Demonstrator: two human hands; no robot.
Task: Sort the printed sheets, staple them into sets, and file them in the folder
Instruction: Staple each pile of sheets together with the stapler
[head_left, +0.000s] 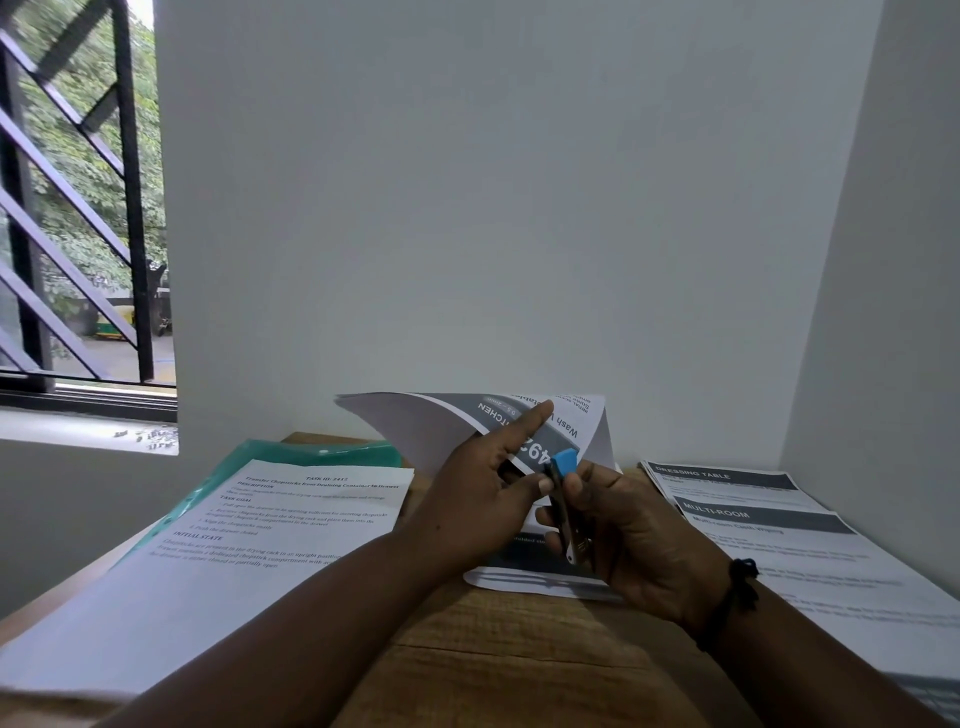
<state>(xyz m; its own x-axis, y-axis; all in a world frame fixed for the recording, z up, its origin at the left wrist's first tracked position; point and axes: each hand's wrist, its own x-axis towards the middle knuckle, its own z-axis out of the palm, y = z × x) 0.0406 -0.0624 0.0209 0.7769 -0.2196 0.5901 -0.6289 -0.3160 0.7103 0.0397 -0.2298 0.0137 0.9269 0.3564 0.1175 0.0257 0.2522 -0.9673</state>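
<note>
— Two hands are seen above a wooden table (519, 670). What is held in each?

— A set of printed sheets (447, 426) is gripped by the left hand (483, 499), thumb pressed against the near corner and index finger stretched out across the grey header. The sheets are lifted off the table and curled upward toward the far wall. A stapler (563, 499), dark with a blue end, is clasped by the right hand (628, 540), fingers wrapped round its body. Its blue end is placed at the corner of the lifted sheets.

— Is the stapler's mouth closed on the paper?

— That cannot be told; the contact point is hidden by the fingers.

— Where are the remaining papers found?

— One text sheet (270, 525) is laid on the left, partly over a green transparent folder (311, 452) whose far edge is exposed. A spread stack with grey headers (753, 519) is laid on the right. Further sheets (524, 577) are lying under the hands.

— Anything else noted?

— A black band (737, 587) is worn on the right wrist. A barred window (78, 208) is observed at far left.
</note>
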